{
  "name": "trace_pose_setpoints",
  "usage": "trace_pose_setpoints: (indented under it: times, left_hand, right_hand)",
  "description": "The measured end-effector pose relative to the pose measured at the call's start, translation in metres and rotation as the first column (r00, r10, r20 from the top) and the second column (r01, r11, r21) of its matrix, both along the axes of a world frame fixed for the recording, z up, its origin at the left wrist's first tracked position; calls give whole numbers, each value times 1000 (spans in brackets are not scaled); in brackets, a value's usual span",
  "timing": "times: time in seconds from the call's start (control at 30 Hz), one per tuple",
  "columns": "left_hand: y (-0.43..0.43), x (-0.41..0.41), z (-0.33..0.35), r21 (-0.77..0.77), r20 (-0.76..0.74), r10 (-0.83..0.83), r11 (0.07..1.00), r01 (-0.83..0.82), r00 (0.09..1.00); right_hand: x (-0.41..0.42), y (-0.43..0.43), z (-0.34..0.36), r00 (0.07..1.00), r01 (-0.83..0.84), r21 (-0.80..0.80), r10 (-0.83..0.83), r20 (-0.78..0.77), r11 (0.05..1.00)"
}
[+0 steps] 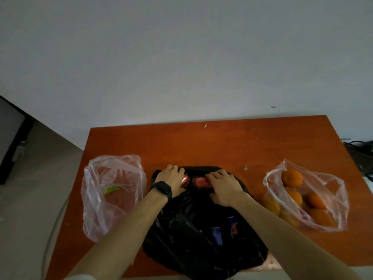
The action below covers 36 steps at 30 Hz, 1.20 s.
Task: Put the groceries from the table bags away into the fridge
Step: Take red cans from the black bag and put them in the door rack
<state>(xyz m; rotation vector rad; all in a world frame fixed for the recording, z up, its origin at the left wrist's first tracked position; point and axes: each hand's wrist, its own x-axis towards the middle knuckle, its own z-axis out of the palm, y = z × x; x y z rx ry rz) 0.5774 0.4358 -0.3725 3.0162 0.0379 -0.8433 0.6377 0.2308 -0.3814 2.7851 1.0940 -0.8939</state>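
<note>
Red cans (201, 181) lie sideways in the open black bag (191, 239).

The left hand (171, 179) covers most of one red can (186, 181) and the right hand (225, 188) hides the end of a second red can (201, 182). Whether the fingers grip the cans or the plastic of the black bag (191, 249) cannot be told. Deeper inside, blue cans (217, 235) show only as dim patches. A dark frame (12, 138) is cut by the left edge, dark cables (361, 146) by the right. Green specks (205, 125) on the table (222, 146) are too small to name.
</note>
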Motion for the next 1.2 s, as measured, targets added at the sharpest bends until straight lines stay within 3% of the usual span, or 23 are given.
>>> trace_pose_setpoints:
  times: [0.13, 0.43, 0.63, 0.8, 0.97, 1.2]
  left_hand:
    - [24, 0, -24, 87, -1, -59, 994, 59, 998]
    - [33, -5, -44, 185, -21, -102, 977, 104, 995]
    - [30, -5, -39, 121, -77, -21, 992, 30, 997]
    - [39, -5, -18, 5, 10, 95, 995, -95, 995]
    - [30, -10, 11, 43, 145, -75, 997, 69, 987]
    - [-1, -28, 0, -142, 152, -80, 985, 102, 985]
  right_hand:
    - [21, 3, -20, 999, 39, -112, -37, 21, 993]
    - [24, 15, -39, 985, 150, -101, -139, 101, 984]
    - [22, 19, -44, 977, 162, -114, -144, 155, 980]
    - [18, 8, -17, 955, 279, 67, -284, 81, 958]
    - [-12, 2, 13, 936, 310, 186, -333, 111, 932]
    - [-52, 0, 8, 912, 403, 212, -410, -15, 890]
